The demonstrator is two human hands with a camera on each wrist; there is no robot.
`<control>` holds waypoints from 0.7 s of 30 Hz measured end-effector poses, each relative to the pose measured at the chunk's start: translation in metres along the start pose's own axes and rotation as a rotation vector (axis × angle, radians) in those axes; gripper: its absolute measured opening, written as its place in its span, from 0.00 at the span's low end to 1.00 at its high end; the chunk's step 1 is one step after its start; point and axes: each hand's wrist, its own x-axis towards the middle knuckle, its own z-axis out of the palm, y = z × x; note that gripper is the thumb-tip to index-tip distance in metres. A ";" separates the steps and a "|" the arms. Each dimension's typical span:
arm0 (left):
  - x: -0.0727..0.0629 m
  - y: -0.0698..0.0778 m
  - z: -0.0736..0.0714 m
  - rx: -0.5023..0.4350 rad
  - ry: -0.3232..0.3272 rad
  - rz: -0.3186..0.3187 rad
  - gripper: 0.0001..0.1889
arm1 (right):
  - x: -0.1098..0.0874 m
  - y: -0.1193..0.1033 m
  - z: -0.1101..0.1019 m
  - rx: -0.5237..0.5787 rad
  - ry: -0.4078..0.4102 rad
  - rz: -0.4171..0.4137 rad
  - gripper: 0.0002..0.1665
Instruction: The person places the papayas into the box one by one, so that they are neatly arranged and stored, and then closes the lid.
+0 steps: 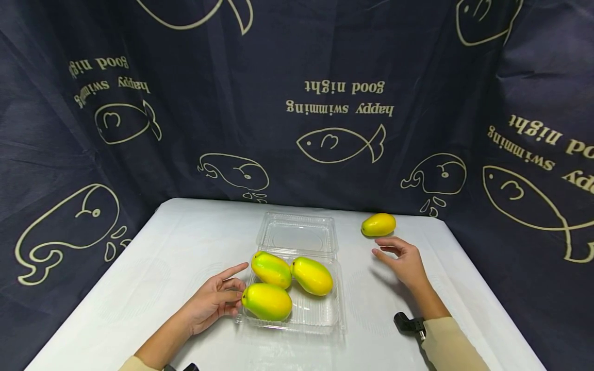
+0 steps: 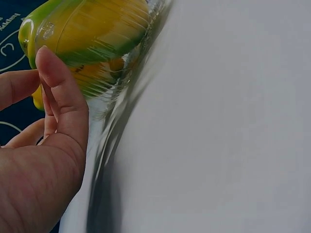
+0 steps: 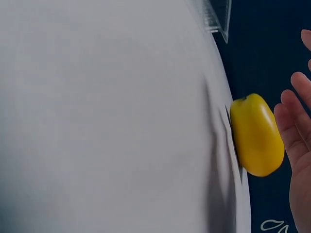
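Observation:
Three yellow-green papayas lie in a clear plastic container: a front one [image 1: 267,302], a back-left one [image 1: 271,269] and a right one [image 1: 313,276]. The container [image 1: 320,314] has its hinged lid [image 1: 297,232] laid back behind it. My left hand [image 1: 215,299] pinches the container's left rim between thumb and fingers, close to the front papaya; the left wrist view shows fruit through the ribbed wall [image 2: 104,80]. A fourth papaya [image 1: 378,225] lies on the table at the back right. Just in front of it, my right hand [image 1: 402,260] has loosely bent fingers and holds nothing.
A white cloth covers the table [image 1: 139,288]. Dark blue curtains [image 1: 343,51] with fish and whale drawings stand behind and at both sides. The lone papaya is close to the table's back edge. A small black device [image 1: 408,323] sits at my right wrist.

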 end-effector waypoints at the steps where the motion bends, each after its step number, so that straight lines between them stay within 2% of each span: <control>1: 0.000 0.000 0.000 0.000 0.000 0.000 0.47 | 0.000 -0.001 -0.001 -0.009 0.003 0.004 0.17; 7: 0.001 0.000 0.000 0.005 0.003 0.003 0.47 | 0.004 0.005 -0.007 -0.081 0.018 -0.002 0.17; 12: 0.001 0.000 0.001 0.006 0.002 0.005 0.47 | 0.010 0.033 -0.012 -0.129 0.035 0.038 0.19; 14: 0.001 0.000 0.001 0.006 0.002 0.004 0.47 | 0.012 0.044 -0.014 -0.132 0.050 0.069 0.20; 21: 0.000 0.000 0.001 0.003 0.001 0.000 0.46 | 0.015 0.053 -0.021 -0.123 0.075 0.113 0.23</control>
